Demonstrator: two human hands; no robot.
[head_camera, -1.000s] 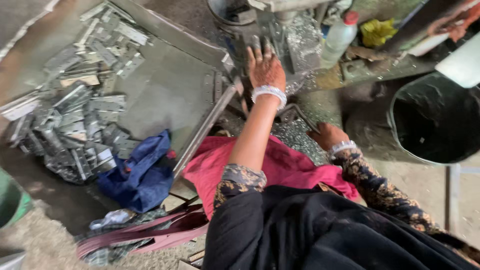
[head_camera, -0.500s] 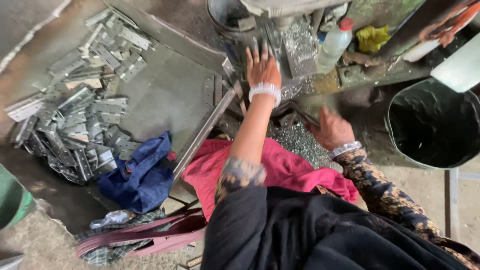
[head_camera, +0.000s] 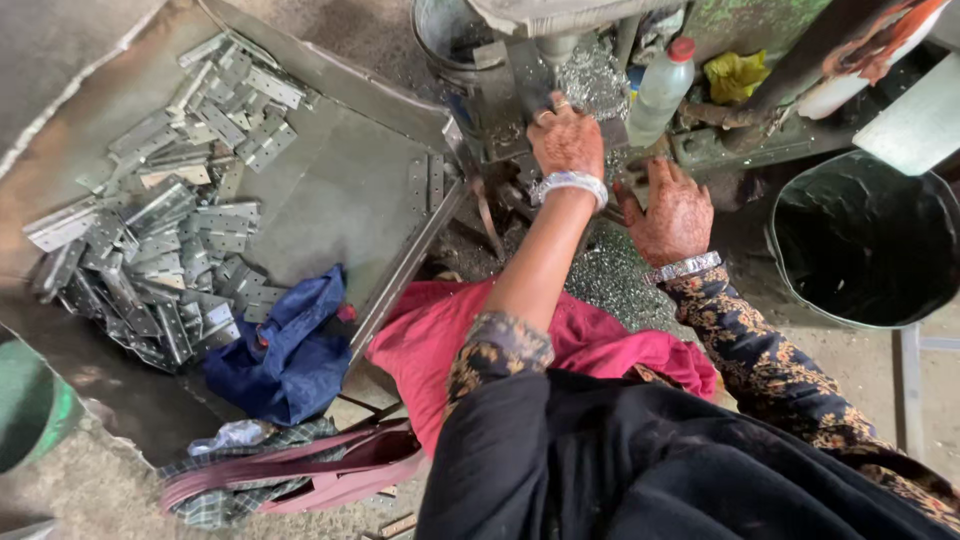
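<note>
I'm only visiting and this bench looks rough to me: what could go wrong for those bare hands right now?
1. The left hand rests on the grey metal machine, close under its spindle; fingers could be caught.
2. The right hand hovers over the glittering metal shavings; they might cut skin.
3. The loose pink cloth on the lap lies beside the shavings and could snag.

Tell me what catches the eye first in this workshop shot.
The heap of grey metal hinges on the sheet-metal tray at left stands out most. At top centre, the left hand and right hand rest at the machine's base amid glittering metal shavings. A black bucket sits at right.
</note>
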